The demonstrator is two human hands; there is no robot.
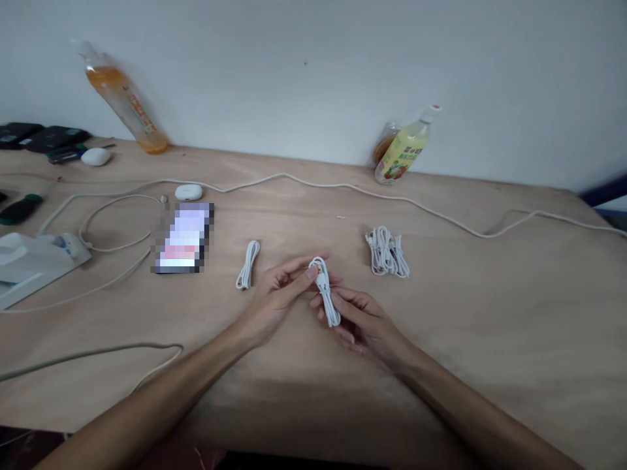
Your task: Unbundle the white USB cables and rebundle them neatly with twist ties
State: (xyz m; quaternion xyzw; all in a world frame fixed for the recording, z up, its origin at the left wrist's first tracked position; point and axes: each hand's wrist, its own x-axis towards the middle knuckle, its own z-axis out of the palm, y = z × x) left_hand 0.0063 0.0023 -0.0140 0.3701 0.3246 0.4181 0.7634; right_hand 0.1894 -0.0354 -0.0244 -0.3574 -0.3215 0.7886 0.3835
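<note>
Both my hands meet over the middle of the wooden table [465,339]. Between them is a white cable [327,295], folded into a short bundle. My left hand [279,297] pinches its upper loop with thumb and fingertips. My right hand [360,320] grips the lower part of the bundle from the right. A folded white cable [247,264] lies on the table left of my hands. A pile of several bundled white cables [386,252] lies to the right, beyond my right hand.
A phone [182,237] lies left of centre, a white earbud case [189,192] behind it. A long white cord [343,187] crosses the table. Two drink bottles [122,98] [404,149] lean on the wall. A white power strip [34,261] and dark items sit far left.
</note>
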